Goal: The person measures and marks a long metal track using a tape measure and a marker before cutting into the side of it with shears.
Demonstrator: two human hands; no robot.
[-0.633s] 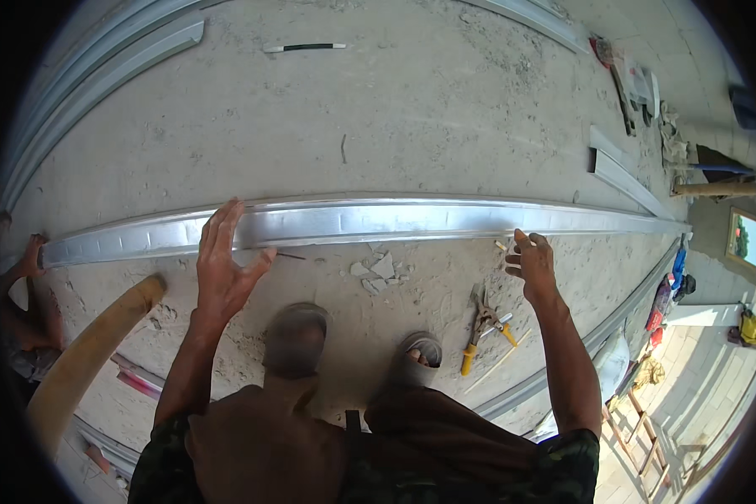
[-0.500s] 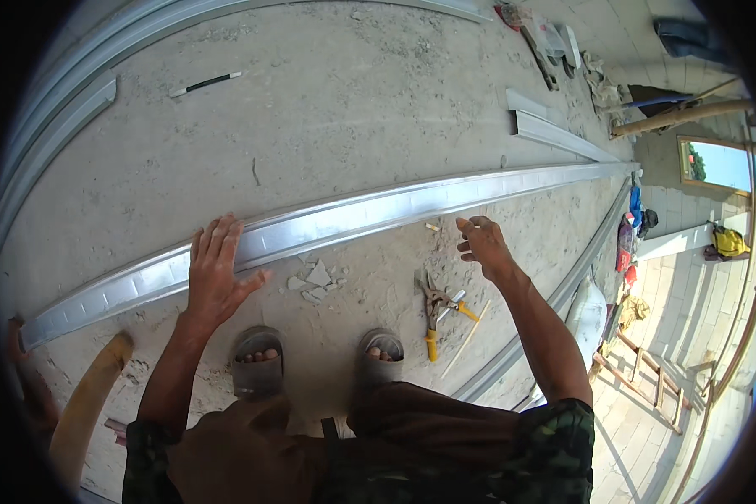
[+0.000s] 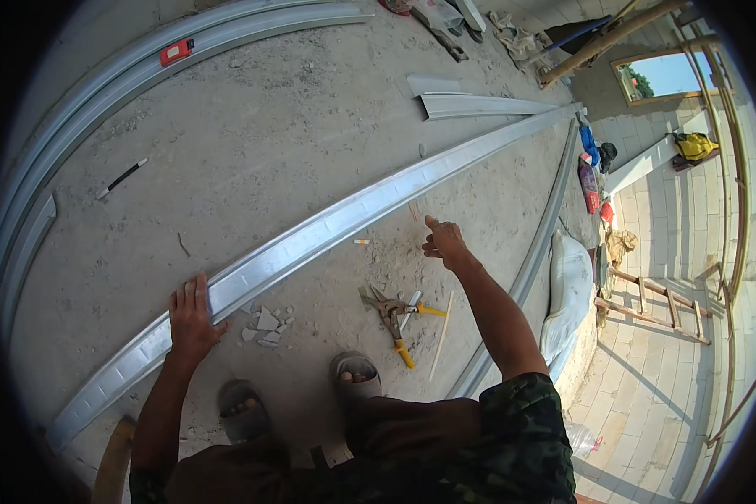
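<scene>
A long silvery metal profile [image 3: 336,223] lies slantwise on the concrete floor. My left hand [image 3: 193,315] rests flat on its near edge, fingers spread. My right hand [image 3: 443,239] hovers off the profile, above the floor, fingers loosely pinched; whether it holds something small I cannot tell. Tin snips with yellow handles [image 3: 393,312] lie on the floor between my hands, beside a thin pale stick [image 3: 439,336]. My sandalled feet [image 3: 354,374] stand just below.
More metal profiles curve along the far left [image 3: 101,92] and the right edge [image 3: 529,269]. A short piece [image 3: 479,105] lies at the back. A red tool [image 3: 176,52], a black-and-white pencil [image 3: 122,178], rubble chips [image 3: 265,326], a white sack [image 3: 567,290] and a wooden ladder [image 3: 655,307] are around.
The view has swung left, so the profile now runs steeply slanted. My right hand has lifted off the profile and moved away from it. My left hand stays pressed on it.
</scene>
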